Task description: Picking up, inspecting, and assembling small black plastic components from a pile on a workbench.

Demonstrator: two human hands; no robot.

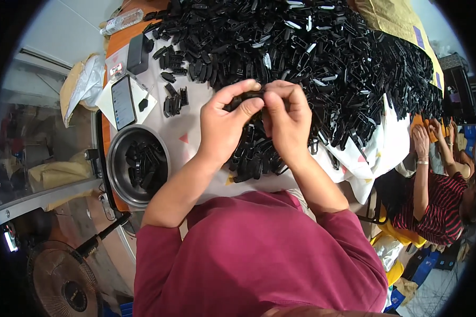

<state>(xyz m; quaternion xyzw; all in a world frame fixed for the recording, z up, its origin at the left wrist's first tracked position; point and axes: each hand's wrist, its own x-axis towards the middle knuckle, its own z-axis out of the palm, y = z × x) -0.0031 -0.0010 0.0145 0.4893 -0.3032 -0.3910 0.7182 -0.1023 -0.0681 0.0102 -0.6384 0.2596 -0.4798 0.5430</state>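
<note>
A: What's in the metal bowl (118, 171)?
B: A loose heap of black plastic parts (143, 161), with bare steel showing around it. It sits at the bench's left edge.
A: Any other containers?
B: A clear bottle (122, 22) lies on its side at the far left corner; I can't tell whether it holds anything. A brown paper sack (394, 16) lies at the far right, against the big pile of black parts (280, 47).
A: And the hands?
B: Nearly closed, fingertips meeting. The left hand (225, 119) pinches a small black piece (253, 95) between thumb and curled forefinger, and the right hand (290, 116) grips its other end.
A: Where's that piece?
B: Above the bench, in front of the pile, mostly hidden by fingers.
</note>
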